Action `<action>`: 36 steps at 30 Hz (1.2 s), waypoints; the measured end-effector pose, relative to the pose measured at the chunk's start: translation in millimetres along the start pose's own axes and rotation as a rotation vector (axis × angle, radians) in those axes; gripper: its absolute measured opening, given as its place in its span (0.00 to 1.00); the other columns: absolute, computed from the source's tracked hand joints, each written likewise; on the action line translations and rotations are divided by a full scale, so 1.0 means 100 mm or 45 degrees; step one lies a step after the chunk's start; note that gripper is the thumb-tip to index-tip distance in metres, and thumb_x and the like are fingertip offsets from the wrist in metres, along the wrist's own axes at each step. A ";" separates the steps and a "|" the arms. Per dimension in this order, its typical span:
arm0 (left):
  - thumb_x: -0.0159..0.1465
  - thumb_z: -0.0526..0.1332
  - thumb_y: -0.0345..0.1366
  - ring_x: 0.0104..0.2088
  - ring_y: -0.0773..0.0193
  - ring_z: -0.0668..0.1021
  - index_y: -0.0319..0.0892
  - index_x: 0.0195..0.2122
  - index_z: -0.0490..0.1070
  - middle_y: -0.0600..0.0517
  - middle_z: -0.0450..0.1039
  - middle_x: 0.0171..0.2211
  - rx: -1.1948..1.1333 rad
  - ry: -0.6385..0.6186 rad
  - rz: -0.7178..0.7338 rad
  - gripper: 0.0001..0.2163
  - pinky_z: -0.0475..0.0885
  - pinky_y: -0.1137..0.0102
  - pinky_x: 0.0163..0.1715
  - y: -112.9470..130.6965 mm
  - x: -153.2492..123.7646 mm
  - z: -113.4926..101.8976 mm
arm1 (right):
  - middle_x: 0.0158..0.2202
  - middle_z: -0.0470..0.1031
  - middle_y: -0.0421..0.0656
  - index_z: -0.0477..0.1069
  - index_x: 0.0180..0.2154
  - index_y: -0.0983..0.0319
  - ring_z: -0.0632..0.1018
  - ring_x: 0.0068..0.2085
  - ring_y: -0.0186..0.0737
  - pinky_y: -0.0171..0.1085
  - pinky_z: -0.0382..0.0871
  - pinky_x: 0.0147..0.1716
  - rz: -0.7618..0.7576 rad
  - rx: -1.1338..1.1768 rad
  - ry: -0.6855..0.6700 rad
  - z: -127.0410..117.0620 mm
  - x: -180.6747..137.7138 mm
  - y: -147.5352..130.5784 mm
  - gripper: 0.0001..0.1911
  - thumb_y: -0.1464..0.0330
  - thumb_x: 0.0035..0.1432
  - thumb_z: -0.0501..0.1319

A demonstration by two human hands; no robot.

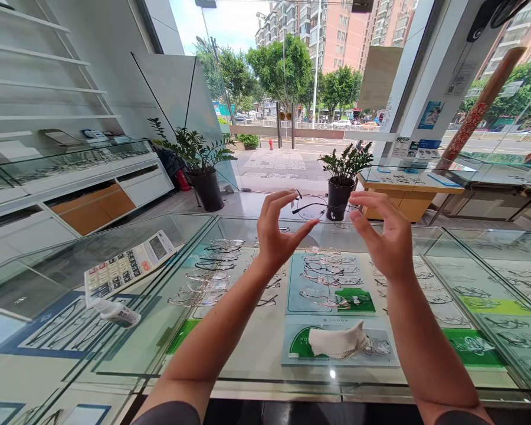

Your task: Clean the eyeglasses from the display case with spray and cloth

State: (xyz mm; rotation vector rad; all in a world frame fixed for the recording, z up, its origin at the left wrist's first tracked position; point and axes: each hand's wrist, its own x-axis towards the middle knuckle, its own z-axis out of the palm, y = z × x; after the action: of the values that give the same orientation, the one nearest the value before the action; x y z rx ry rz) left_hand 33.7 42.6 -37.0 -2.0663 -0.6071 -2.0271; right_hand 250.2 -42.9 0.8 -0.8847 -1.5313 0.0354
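Observation:
A thin-framed pair of glasses (321, 209) is held up in the air above the glass counter (248, 354). My left hand (281, 230) pinches its left temple near the hinge, fingers curled. My right hand (380, 236) grips the right side of the frame, fingers bent round it. Below them, on the counter top, lies a crumpled white cleaning cloth (338, 341). Rows of spectacle frames (323, 277) lie on trays inside the case.
A calculator (128, 267) and a small white spray bottle (117, 313) sit on the counter at the left. Two potted plants (343, 177) stand on the floor beyond. More glass display counters (491, 283) run along right and left.

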 end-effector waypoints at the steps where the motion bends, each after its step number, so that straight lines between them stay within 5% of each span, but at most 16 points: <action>1: 0.60 0.79 0.45 0.57 0.52 0.82 0.47 0.59 0.72 0.45 0.79 0.55 0.015 -0.018 0.041 0.29 0.79 0.54 0.57 0.02 0.00 0.00 | 0.55 0.84 0.44 0.83 0.48 0.50 0.81 0.59 0.53 0.59 0.72 0.65 -0.034 -0.078 -0.030 -0.01 0.00 -0.01 0.08 0.60 0.70 0.68; 14: 0.62 0.78 0.43 0.53 0.54 0.83 0.47 0.59 0.71 0.46 0.81 0.52 -0.068 -0.171 0.041 0.28 0.82 0.58 0.52 0.15 -0.01 0.00 | 0.53 0.85 0.46 0.82 0.43 0.53 0.82 0.56 0.53 0.59 0.72 0.60 -0.041 -0.172 -0.232 -0.01 0.02 0.12 0.07 0.61 0.71 0.66; 22: 0.63 0.77 0.41 0.53 0.55 0.86 0.46 0.61 0.70 0.44 0.77 0.56 -0.511 -0.321 -0.223 0.28 0.85 0.58 0.57 0.20 0.01 -0.02 | 0.54 0.85 0.46 0.83 0.41 0.55 0.83 0.56 0.49 0.53 0.75 0.59 0.266 0.261 -0.487 -0.06 0.07 0.23 0.11 0.56 0.69 0.68; 26: 0.63 0.77 0.39 0.55 0.53 0.86 0.47 0.61 0.69 0.45 0.77 0.56 -0.612 -0.377 -0.290 0.28 0.84 0.57 0.60 0.20 0.00 -0.03 | 0.49 0.88 0.45 0.85 0.42 0.55 0.85 0.48 0.45 0.47 0.79 0.52 0.466 0.420 -0.579 -0.07 0.07 0.29 0.13 0.54 0.67 0.70; 33: 0.65 0.75 0.42 0.55 0.53 0.85 0.49 0.64 0.66 0.43 0.75 0.59 -0.562 -0.429 -0.292 0.29 0.84 0.57 0.57 0.22 0.00 -0.03 | 0.40 0.89 0.44 0.86 0.41 0.56 0.86 0.41 0.44 0.45 0.82 0.44 0.502 0.482 -0.529 -0.04 0.05 0.34 0.13 0.54 0.62 0.74; 36: 0.65 0.74 0.43 0.52 0.55 0.84 0.48 0.62 0.69 0.43 0.76 0.55 -0.308 -0.196 -0.178 0.27 0.83 0.59 0.51 0.29 0.03 -0.04 | 0.41 0.89 0.45 0.86 0.41 0.56 0.87 0.43 0.45 0.47 0.82 0.48 0.490 0.454 -0.380 0.01 0.04 0.32 0.12 0.55 0.64 0.72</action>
State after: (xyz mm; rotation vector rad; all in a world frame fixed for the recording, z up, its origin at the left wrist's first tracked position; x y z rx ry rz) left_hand 42.2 15.7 -30.0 -2.3986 -0.5714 -2.1235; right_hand 265.7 -17.9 -12.9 -0.8979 -1.5398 0.7258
